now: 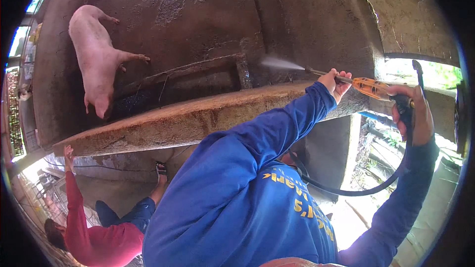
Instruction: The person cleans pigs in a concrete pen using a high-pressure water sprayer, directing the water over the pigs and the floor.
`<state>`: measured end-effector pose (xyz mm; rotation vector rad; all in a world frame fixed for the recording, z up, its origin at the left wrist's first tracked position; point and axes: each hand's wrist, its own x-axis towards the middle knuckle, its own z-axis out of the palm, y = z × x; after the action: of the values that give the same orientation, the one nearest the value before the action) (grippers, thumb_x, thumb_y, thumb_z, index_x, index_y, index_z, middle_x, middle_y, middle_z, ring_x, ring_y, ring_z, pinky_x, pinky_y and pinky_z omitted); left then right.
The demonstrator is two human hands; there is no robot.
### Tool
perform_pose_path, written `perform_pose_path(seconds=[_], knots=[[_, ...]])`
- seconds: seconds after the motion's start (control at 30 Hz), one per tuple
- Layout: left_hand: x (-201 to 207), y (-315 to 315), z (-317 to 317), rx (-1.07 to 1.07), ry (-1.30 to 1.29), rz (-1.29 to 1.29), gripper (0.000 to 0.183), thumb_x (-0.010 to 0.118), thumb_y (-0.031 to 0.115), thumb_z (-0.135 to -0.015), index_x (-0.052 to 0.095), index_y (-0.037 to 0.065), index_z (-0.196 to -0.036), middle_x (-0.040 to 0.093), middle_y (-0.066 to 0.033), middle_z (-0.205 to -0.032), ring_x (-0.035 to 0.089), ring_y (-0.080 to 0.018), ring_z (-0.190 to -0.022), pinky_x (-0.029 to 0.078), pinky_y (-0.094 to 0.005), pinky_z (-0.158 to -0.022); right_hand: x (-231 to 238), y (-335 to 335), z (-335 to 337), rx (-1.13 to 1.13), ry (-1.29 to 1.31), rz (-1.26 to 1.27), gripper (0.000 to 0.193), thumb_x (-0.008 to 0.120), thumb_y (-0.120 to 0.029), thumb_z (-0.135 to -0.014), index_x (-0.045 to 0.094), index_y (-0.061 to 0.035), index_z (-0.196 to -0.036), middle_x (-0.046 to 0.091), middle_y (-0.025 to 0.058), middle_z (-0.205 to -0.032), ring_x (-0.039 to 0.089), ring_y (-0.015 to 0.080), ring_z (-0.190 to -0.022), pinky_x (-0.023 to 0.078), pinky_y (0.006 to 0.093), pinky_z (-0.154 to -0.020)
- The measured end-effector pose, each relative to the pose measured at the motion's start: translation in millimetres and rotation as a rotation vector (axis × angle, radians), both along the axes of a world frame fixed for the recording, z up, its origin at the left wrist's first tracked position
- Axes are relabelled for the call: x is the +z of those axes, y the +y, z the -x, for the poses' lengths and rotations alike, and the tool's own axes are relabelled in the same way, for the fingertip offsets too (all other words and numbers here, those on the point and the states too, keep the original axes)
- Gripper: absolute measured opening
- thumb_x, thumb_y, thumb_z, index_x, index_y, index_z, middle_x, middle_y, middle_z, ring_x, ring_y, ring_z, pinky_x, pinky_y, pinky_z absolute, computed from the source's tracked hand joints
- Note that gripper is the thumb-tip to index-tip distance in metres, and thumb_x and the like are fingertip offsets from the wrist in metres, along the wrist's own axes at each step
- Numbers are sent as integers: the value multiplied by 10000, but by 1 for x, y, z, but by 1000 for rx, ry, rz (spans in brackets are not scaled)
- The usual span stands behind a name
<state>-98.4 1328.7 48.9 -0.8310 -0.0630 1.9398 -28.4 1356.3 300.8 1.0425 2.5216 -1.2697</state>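
Note:
My left hand point(338, 85) is closed around the thin metal lance of a pressure washer gun point(372, 88) with an orange-and-black body. At the gun's black rear grip, my right hand point(416, 114) is wrapped round the handle. The nozzle points left, and a white fan of water point(282, 63) sprays from it over the wet pen floor point(208, 15). A black hose point(363, 192) curves down from the grip and back towards my body. The trigger is hidden by my right hand.
A pink pig point(99, 57) stands in the pen at the left. A rough concrete wall point(208, 113) runs between me and the pen, with a trough point(198, 81) along its inner side. At the lower left, a person in red point(96, 237) rests a hand on the wall's end.

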Motion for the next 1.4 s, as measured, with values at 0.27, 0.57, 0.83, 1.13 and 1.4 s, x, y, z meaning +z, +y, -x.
perform_pose_path(seconds=[0.27, 0.57, 0.83, 1.13, 1.4], knots=[[5, -6, 4, -16, 62, 54, 188, 340, 190, -900, 413, 44, -807, 494, -77, -760, 568, -201, -730, 554, -321, -624, -7, 13, -17, -57, 93, 146, 590, 269, -562, -828, 560, -73, -984, 456, 0, -558, 339, 22, -376, 258, 163, -334], [13, -12, 14, 67, 130, 107, 255, 360, 225, -900, 412, 82, -695, 494, -60, -680, 567, -189, -665, 539, -324, -582, -19, 13, -32, -36, 149, 293, 624, 261, -576, -829, 534, -58, -1045, 476, 10, -584, 374, 31, -390, 291, 161, -345], [-2, -23, 26, 179, 255, 115, 299, 265, 237, -921, 393, 71, -708, 440, -60, -582, 491, -186, -541, 467, -331, -557, -48, -18, -47, 231, 273, 96, 703, 343, -632, -767, 523, -23, -1067, 510, 20, -653, 441, 40, -452, 320, 155, -376], [-18, -27, 9, 141, 234, 123, 227, 323, 232, -913, 403, 70, -775, 391, 9, -523, 413, -128, -476, 373, -279, -499, -74, -47, -82, 245, 357, -26, 749, 361, -663, -737, 555, 2, -1022, 507, 41, -648, 458, 95, -553, 352, 226, -501], [-43, -99, 27, 318, 334, 194, 224, 351, 187, -893, 417, 101, -697, 415, 20, -528, 429, -124, -498, 393, -283, -521, -86, -50, -54, 238, 348, 302, 650, 384, -581, -767, 564, -10, -1021, 506, 11, -637, 400, 39, -496, 308, 177, -443]])
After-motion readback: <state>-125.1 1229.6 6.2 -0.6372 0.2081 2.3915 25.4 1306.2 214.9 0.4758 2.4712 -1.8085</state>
